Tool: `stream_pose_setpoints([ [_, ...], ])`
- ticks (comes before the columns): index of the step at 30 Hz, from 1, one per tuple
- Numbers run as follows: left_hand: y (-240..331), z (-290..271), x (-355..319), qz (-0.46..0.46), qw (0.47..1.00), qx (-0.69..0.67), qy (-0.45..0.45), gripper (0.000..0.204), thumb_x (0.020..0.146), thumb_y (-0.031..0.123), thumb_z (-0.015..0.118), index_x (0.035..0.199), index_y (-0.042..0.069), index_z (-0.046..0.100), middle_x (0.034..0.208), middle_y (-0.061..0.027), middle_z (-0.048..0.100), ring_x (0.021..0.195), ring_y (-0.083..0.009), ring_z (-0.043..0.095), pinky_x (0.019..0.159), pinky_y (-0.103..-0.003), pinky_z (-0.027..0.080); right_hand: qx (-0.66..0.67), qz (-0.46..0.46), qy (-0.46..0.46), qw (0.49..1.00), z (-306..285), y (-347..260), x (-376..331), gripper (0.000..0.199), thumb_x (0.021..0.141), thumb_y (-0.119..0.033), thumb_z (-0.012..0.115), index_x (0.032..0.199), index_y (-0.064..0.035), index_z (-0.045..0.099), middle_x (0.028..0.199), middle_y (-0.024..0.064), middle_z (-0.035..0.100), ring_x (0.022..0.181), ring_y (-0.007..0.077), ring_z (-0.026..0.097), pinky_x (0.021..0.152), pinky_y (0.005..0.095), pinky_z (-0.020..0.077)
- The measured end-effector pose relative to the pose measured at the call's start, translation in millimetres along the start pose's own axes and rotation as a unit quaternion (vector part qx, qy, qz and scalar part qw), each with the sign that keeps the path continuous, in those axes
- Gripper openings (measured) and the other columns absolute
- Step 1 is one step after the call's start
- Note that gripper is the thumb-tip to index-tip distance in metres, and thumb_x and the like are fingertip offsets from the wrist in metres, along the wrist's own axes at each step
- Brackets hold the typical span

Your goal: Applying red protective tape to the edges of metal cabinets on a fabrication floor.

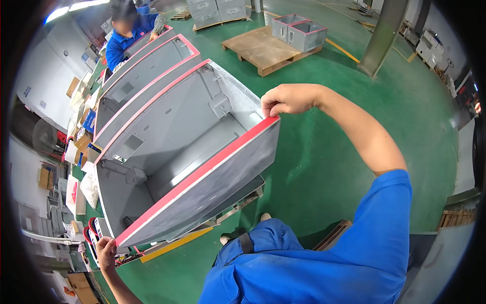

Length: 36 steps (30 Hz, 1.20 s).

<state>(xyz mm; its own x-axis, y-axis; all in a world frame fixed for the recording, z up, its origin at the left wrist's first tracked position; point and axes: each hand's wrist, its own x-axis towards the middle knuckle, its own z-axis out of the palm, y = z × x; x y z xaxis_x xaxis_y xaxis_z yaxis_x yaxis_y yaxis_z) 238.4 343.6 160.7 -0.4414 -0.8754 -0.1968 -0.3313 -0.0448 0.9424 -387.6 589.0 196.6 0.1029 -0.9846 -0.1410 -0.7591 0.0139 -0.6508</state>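
Right hand [289, 99] pinched on the far corner of the near wall's red strip [197, 175]. Left hand [106, 252] closed on the opposite lower corner of the same edge. Between them: grey sheet-metal enclosure [172, 137], open-topped, red-and-white edging along its rims, brackets and a small cutout inside. It's tilted, sitting at the end of a workbench over the green floor [324, 167]. More enclosures of the same kind [147, 71] lined up behind it; a person in blue [126, 38] at the far end.
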Motion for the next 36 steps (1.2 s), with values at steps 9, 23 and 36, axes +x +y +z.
stream_pose_setpoints([
  [9,0.1,1.5,-0.8,-0.005,1.0,-0.011,0.009,0.013,0.075,0.009,0.065,0.071,0.006,0.053,0.056,0.0025,0.048,0.043,-0.0035,0.038,0.039,-0.016,0.027,-0.012,0.011,-0.011,1.0,-2.8,-6.2,1.9,0.006,0.075,-0.002,0.055,0.082,-0.0018,0.057,0.075,0.0063,0.059,0.072,0.0159,0.055,0.066,0.0294,0.0436],
  [23,-3.1,-3.2,1.0,-0.012,1.0,-0.023,-0.005,0.013,0.075,0.009,0.065,0.072,0.005,0.053,0.057,0.0023,0.049,0.043,-0.0037,0.038,0.04,-0.016,0.028,-0.013,0.015,-0.008,1.0,-2.1,-5.6,2.6,0.007,0.074,-0.001,0.055,0.081,-0.0014,0.056,0.073,0.0063,0.058,0.069,0.0153,0.054,0.064,0.0288,0.0436],
  [36,2.2,5.2,-1.6,-0.008,1.0,-0.022,0.005,0.014,0.075,0.01,0.065,0.07,0.006,0.052,0.055,0.0034,0.048,0.042,-0.0027,0.037,0.039,-0.015,0.026,-0.019,0.019,-0.005,1.0,-1.9,-7.4,2.2,0.006,0.073,-0.001,0.055,0.079,-0.0011,0.056,0.072,0.0064,0.059,0.068,0.0149,0.054,0.063,0.0284,0.0439],
])
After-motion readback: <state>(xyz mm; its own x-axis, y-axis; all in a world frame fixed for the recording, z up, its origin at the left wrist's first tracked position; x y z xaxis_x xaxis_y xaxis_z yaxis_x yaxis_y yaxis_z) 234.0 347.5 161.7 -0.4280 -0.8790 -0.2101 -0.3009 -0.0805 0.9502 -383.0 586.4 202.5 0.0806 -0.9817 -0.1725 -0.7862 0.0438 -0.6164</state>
